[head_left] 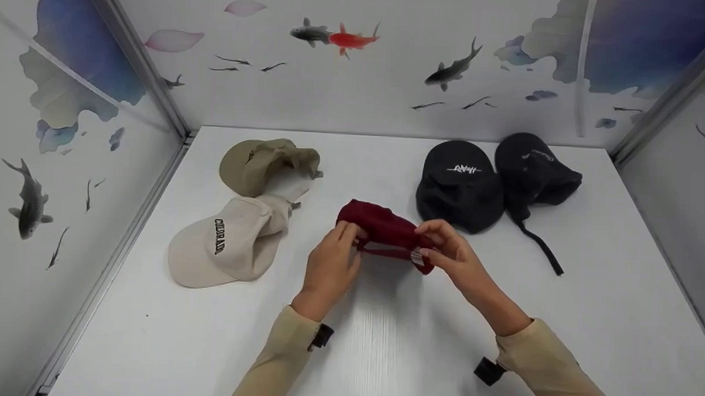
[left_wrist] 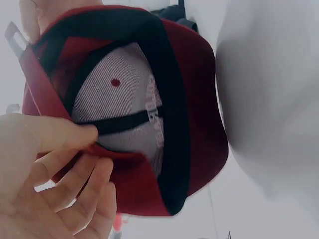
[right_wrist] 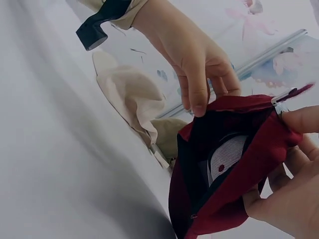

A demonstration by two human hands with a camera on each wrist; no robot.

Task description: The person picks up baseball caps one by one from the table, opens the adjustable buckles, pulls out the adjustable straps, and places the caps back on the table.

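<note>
A dark red baseball cap (head_left: 381, 222) is held between both hands over the middle of the white table, its opening and back strap toward the person. My left hand (head_left: 332, 262) pinches the cap's edge on the left, thumb inside the rim in the left wrist view. On the other side my right hand (head_left: 459, 254) grips the cap near the strap's metal buckle (right_wrist: 280, 105). The striped lining (left_wrist: 114, 84) with a dark inner band shows in the left wrist view. The cap's brim is mostly hidden in the head view.
To the left lie a beige cap (head_left: 234, 241) with dark lettering and an olive-tan cap (head_left: 254, 162) behind it. Two black caps sit at the back right, one (head_left: 461, 184) with white lettering, the other (head_left: 532, 169) with a strap trailing forward. Printed panels (head_left: 356, 92) enclose the table (head_left: 376, 351).
</note>
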